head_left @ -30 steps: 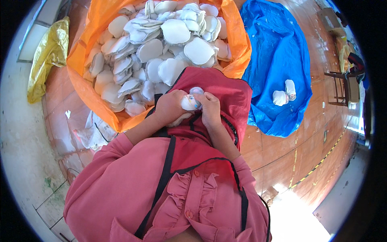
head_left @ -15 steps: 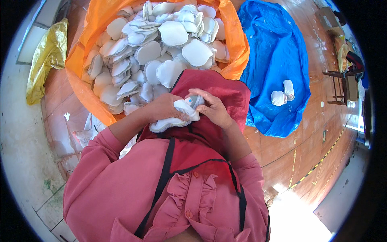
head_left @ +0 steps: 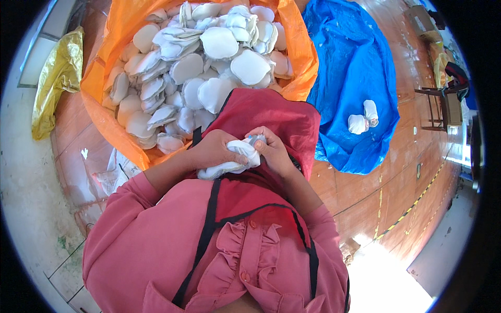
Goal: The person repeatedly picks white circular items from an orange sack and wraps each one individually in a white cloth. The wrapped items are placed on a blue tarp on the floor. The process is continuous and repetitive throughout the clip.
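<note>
The left hand (head_left: 216,148) grips a folded white cloth (head_left: 223,168) over the red apron (head_left: 276,112); the right hand (head_left: 272,152) pinches its greyish end. Ahead, many white pads (head_left: 219,43) lie heaped in an orange sack (head_left: 95,86); to its right, 2 white bundles (head_left: 358,124) rest together on a blue sack (head_left: 349,62).

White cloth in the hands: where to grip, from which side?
White cloth: probably pinch its free tail, coming from the chest side. The tail juts out past the left hand, which wraps the bunched part; the right hand crowds the other end.
</note>
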Demonstrator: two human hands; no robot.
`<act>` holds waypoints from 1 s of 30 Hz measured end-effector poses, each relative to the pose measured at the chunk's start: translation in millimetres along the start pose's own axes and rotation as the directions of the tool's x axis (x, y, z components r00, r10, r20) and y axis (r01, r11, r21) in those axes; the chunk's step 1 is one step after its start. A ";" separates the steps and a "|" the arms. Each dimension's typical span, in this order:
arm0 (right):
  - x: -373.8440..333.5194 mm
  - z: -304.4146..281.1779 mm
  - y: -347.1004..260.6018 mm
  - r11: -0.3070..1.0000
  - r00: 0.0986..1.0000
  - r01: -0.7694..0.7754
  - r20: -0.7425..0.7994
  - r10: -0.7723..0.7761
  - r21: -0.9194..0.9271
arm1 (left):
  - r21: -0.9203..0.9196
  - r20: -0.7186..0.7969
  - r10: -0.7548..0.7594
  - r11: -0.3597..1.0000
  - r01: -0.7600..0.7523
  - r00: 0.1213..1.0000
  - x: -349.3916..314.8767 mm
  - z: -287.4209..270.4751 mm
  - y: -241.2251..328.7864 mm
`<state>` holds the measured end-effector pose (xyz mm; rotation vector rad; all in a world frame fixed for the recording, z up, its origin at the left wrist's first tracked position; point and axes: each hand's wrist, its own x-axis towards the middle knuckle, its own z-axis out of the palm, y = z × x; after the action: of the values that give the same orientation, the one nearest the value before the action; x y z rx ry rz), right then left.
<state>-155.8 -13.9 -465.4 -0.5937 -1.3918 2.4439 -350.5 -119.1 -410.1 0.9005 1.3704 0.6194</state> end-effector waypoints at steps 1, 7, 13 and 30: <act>-2.1 0.8 4.9 1.000 1.000 -0.014 -0.017 0.014 0.027 | 0.016 -0.010 0.037 0.999 -0.037 0.999 0.5 2.5 -3.3; 2.6 1.7 -0.9 0.995 0.996 0.088 -0.020 -0.089 -0.037 | 0.371 0.001 0.312 0.882 -0.290 0.950 3.0 -12.3 5.0; 22.3 -6.0 -42.4 0.829 0.965 0.248 0.203 -0.166 -0.501 | 0.496 0.087 0.373 0.788 -0.365 0.924 -4.5 -37.9 47.6; 11.8 -9.7 -9.0 0.929 0.961 0.267 0.147 -0.236 -0.256 | 0.418 0.381 0.517 0.644 -0.641 0.767 28.5 -20.2 -0.8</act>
<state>-161.3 2.9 -464.6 -0.3086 -1.7506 2.1287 -366.8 -92.6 -425.9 1.8654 1.0256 0.5965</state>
